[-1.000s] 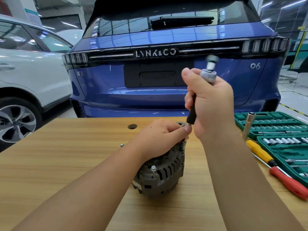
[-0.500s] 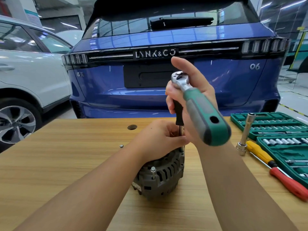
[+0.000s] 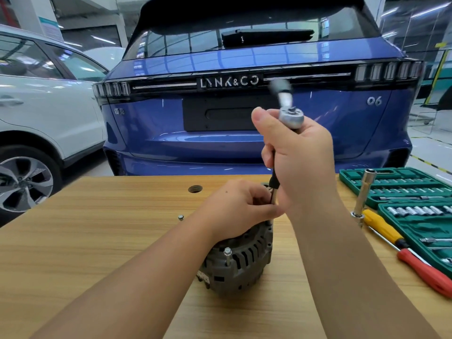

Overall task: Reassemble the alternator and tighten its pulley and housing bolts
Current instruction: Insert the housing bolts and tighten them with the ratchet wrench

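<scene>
We are tightening a housing bolt: our right hand grips the ratchet upright, our left hand pinches its shaft over the alternator on the bench. Next, the near bolt, apparently still proud.

Right hand gripping ratchet, left hand steadying alternator, wooden table

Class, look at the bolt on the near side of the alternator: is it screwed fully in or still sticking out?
Sticking out. The bolt shows bare shank between its head and the alternator.
</scene>
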`<action>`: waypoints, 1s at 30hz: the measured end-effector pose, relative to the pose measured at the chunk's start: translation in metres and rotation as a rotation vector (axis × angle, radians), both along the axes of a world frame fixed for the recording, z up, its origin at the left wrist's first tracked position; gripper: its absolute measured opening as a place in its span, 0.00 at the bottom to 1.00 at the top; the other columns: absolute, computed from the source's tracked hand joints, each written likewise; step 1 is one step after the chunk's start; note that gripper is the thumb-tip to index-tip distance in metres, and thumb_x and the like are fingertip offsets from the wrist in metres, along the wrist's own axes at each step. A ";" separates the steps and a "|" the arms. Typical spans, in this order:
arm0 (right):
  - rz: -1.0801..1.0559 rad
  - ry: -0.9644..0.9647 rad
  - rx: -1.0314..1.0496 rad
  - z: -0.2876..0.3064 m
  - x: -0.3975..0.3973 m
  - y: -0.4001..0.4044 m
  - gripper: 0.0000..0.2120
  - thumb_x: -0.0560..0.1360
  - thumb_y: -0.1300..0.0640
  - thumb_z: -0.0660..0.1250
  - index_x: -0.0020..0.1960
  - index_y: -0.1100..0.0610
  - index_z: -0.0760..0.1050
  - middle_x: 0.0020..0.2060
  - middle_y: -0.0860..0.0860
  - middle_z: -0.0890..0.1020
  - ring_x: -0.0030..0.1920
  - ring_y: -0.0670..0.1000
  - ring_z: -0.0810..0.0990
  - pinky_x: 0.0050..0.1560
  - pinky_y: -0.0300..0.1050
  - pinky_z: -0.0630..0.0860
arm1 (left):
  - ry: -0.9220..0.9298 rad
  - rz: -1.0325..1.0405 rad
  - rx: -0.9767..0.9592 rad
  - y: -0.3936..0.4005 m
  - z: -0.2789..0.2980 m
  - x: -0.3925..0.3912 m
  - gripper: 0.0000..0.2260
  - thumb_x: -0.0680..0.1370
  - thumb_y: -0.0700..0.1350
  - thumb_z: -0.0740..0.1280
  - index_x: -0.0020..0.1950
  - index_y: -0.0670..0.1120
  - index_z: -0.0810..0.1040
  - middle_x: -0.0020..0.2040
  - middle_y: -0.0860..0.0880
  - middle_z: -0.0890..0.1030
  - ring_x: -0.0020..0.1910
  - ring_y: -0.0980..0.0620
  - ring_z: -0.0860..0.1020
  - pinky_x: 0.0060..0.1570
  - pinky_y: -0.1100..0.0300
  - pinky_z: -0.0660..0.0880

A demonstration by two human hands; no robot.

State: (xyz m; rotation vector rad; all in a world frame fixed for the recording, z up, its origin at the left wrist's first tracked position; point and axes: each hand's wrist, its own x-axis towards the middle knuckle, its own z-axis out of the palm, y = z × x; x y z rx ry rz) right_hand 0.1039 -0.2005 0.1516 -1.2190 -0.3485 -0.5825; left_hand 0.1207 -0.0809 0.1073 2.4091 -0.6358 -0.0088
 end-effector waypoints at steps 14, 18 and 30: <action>0.296 -0.206 0.001 -0.008 0.002 0.006 0.21 0.74 0.66 0.61 0.53 0.43 0.84 0.40 0.55 0.76 0.38 0.52 0.73 0.37 0.40 0.75 | -0.032 -0.040 -0.145 0.003 -0.020 0.020 0.14 0.69 0.66 0.68 0.50 0.62 0.84 0.45 0.61 0.85 0.44 0.62 0.83 0.42 0.64 0.80; 0.488 -0.128 0.067 -0.006 0.000 -0.001 0.18 0.76 0.56 0.57 0.60 0.52 0.80 0.44 0.60 0.77 0.38 0.53 0.76 0.38 0.41 0.75 | 0.018 -0.026 -0.225 -0.002 -0.030 0.027 0.13 0.67 0.63 0.72 0.47 0.60 0.85 0.43 0.51 0.86 0.46 0.46 0.85 0.53 0.36 0.81; 0.062 0.002 0.014 0.000 0.000 -0.007 0.09 0.75 0.56 0.74 0.47 0.61 0.77 0.29 0.48 0.72 0.29 0.47 0.68 0.30 0.38 0.69 | 0.009 0.001 -0.041 0.001 -0.004 0.005 0.07 0.78 0.59 0.71 0.49 0.58 0.83 0.45 0.56 0.84 0.43 0.58 0.81 0.45 0.56 0.81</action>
